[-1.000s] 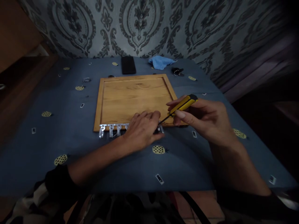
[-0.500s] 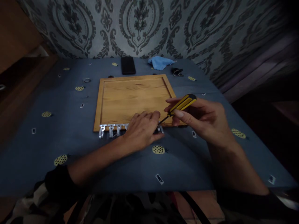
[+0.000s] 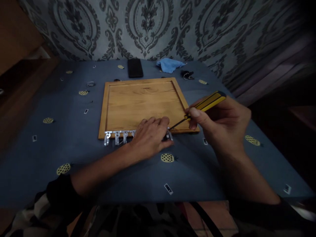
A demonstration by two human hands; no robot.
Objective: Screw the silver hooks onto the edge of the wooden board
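Along the near edge of a wooden board [image 3: 143, 102], the right hand [image 3: 223, 123] pinches a screwdriver [image 3: 206, 103] slanting left and nearward to a hook rail [image 3: 117, 134]; the left hand [image 3: 151, 135] lies across it, grip too hidden to tell.

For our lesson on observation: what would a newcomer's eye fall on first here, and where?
Probably the yellow-and-black screwdriver in the right hand, slanting down to the near edge of the wooden board. The left hand partly covers a row of metal fittings there. Beyond the board lies a blue cloth.
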